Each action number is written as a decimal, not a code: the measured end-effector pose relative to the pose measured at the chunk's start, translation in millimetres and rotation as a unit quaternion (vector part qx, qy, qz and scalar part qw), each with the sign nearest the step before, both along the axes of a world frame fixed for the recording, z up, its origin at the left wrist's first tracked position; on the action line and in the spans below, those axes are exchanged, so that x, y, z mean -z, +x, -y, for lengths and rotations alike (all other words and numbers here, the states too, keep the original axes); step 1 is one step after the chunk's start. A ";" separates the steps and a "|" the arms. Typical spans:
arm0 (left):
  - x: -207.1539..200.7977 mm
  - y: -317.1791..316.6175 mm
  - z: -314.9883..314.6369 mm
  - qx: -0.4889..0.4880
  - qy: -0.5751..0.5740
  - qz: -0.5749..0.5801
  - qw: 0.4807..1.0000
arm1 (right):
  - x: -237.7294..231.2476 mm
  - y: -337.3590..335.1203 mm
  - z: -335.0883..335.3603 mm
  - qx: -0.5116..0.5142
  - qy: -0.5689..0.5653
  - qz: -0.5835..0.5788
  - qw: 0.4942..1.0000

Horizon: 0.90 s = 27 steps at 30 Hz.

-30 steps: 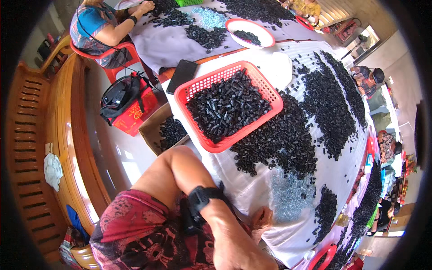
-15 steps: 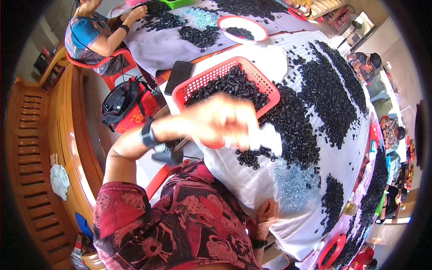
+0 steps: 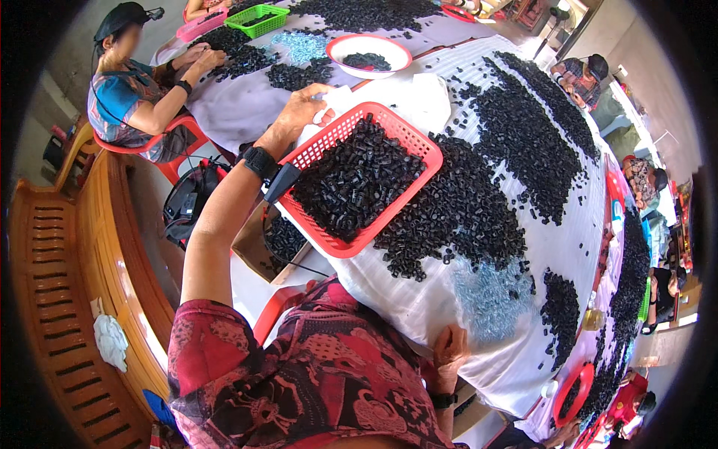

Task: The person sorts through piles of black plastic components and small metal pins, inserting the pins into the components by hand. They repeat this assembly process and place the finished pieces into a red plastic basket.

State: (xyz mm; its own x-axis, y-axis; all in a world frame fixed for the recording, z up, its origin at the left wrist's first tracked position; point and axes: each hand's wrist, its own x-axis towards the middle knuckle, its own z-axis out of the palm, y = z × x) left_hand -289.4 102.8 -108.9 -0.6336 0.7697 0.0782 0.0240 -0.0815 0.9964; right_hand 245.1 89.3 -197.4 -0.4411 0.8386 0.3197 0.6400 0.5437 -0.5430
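My left hand [image 3: 301,111] reaches past the far left corner of a red plastic basket [image 3: 404,217]. Its thumb and fingers pinch a white cloth [image 3: 341,97]. Small black plastic pieces [image 3: 359,176] fill much of the basket, which stands tilted in view near the table's edge. More black pieces [image 3: 464,202] are heaped to the basket's right. My right hand [image 3: 450,346] rests low at the near edge of the white-covered table [image 3: 389,292], beside a patch of small clear bluish pieces [image 3: 490,303]. Its fingers are curled under and mostly hidden.
A red-rimmed white bowl [image 3: 370,56] and a green basket [image 3: 256,21] stand farther back. A person [image 3: 138,97] works at the far left. Below the table edge is a cardboard box [image 3: 280,243] of black pieces. A wooden bench [image 3: 112,284] runs along the left.
My left hand has swung from above the near right of the red basket to its far left side, carrying the white cloth. The basket is now uncovered. My right hand stays at the table edge.
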 end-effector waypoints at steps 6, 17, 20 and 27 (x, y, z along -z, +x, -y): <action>6.5 -13.1 -0.7 0.039 -0.037 0.009 0.998 | 8.3 5.6 -2.9 0.002 0.012 0.014 1.000; -6.4 -62.1 -44.5 -0.122 -0.113 -0.388 0.907 | 15.9 8.5 -4.5 0.000 0.022 0.043 0.999; -35.7 -46.5 -64.5 -0.068 -0.089 -0.277 0.954 | 13.0 7.0 -4.6 0.003 0.013 0.036 0.999; -74.8 25.9 -136.2 0.071 0.021 -0.241 0.968 | 21.4 13.1 -6.6 0.025 0.025 0.061 0.998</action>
State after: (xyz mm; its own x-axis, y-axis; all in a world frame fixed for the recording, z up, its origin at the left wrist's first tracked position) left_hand -263.6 239.1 -34.2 -0.4044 0.8355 0.3719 0.4709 -0.1584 0.8678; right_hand 258.2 95.9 -218.8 -0.4378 0.8449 0.3074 0.7263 0.5339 -0.4330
